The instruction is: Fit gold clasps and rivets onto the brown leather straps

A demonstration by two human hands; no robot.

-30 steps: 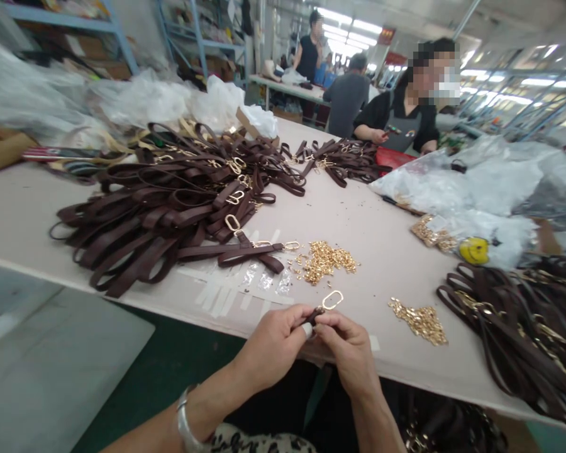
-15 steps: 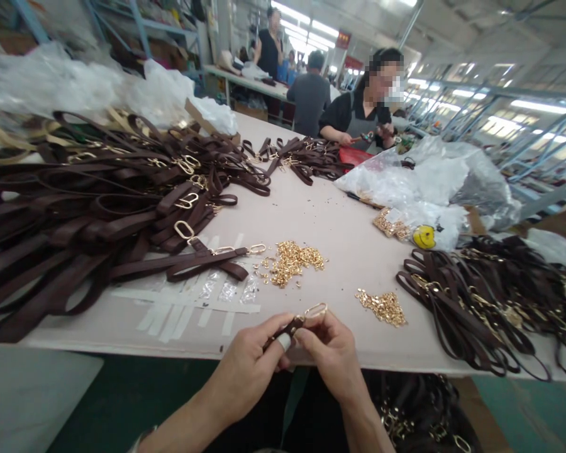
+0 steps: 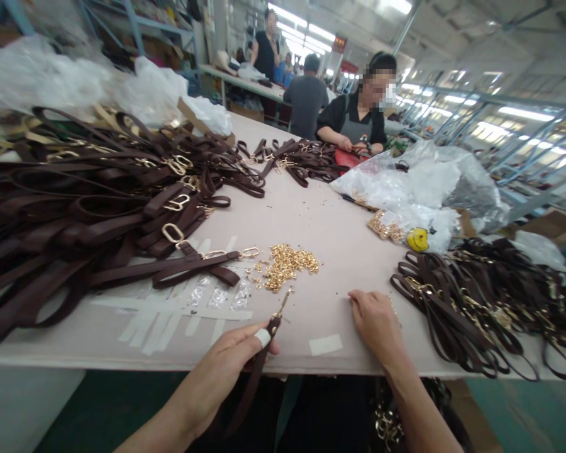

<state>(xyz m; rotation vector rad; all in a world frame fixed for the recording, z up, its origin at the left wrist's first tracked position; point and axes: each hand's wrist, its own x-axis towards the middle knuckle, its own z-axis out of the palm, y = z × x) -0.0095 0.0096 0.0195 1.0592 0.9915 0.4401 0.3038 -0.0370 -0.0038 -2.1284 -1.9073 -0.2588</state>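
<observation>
My left hand [image 3: 238, 352], with white tape on its thumb, is closed round a dark brown strap [image 3: 259, 362] near its metal-clasp end. The strap hangs down past the table's front edge, and its gold clasp [image 3: 283, 306] points up and away. My right hand [image 3: 373, 321] lies over the small gold pieces at the right, covering most of them; its fingers are bent, and what they hold, if anything, is hidden. Beyond my left hand lies a larger heap of small gold pieces [image 3: 285, 267].
Brown straps [image 3: 117, 220] with gold rings are piled at left; more straps [image 3: 481, 302] lie at right. A person [image 3: 358, 123] works across the table [image 3: 306, 217]. Clear plastic bags [image 3: 419, 182] lie at back right. Tape strips [image 3: 325, 344] stick to the tabletop.
My right hand has let go of the strap end and moved right onto the small gold pieces. My left hand has shifted slightly left, still holding the strap, whose clasp now points upward.
</observation>
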